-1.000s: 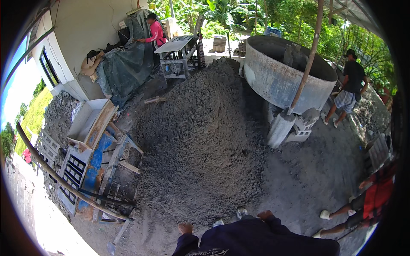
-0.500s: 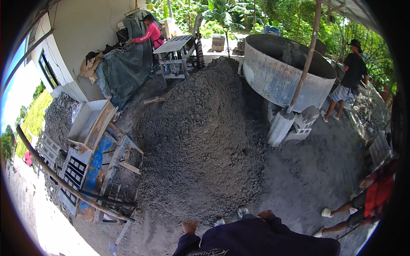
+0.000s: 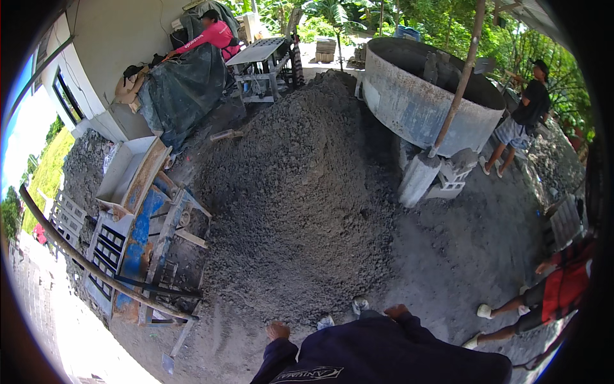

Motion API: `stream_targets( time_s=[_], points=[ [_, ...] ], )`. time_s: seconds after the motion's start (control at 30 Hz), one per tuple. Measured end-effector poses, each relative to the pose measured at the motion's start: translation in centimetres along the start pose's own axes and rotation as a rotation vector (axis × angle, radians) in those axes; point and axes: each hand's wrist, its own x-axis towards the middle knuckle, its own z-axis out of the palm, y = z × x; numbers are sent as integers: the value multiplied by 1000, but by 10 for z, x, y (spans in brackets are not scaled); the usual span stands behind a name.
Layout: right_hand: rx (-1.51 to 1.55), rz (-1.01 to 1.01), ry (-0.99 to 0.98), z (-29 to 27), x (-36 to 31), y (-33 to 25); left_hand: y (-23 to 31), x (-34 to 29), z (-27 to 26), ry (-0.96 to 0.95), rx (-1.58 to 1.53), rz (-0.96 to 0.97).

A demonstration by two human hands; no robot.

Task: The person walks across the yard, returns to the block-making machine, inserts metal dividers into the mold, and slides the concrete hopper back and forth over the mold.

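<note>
My left hand (image 3: pixel 277 331) hangs at the lower middle beside my dark sleeve, its fingers curled in, with nothing showing in it. Farther right, my right hand (image 3: pixel 396 312) pokes out past the other sleeve; its fingers are too small and partly hidden to read. In front of both hands rises a large heap of grey sand-like mix (image 3: pixel 300 205), which neither hand touches. My shoe tips stand at the near foot of the heap.
On the left stands a blue, rusty block-moulding machine (image 3: pixel 137 249) with a metal hopper (image 3: pixel 131 169). A big round metal drum (image 3: pixel 422 115), a slanting pole (image 3: pixel 459 83) and hollow blocks (image 3: pixel 448 185) stand right. Co-workers: pink shirt (image 3: pixel 217 38), black shirt (image 3: pixel 532 102), red clothing (image 3: pixel 566 285).
My view has shifted slightly, and my hands sit a little higher in it. The person in pink leans farther left over the tarp. The black-shirted person's arm is now raised toward the drum, holding a shovel.
</note>
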Motion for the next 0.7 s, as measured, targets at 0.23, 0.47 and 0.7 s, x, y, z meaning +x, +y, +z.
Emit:
stream_targets(
  time_s=[0.23,0.47,0.7],
  points=[
    [210,86,-1,-5,-29,6,18,-8,-6,-70,-144,45],
    [215,43,41,-1,-49,18,-18,3,36,-125,-368,113],
    [391,315,-29,-34,-64,-21,-29,9,37,-164,-663,41]
  ],
)
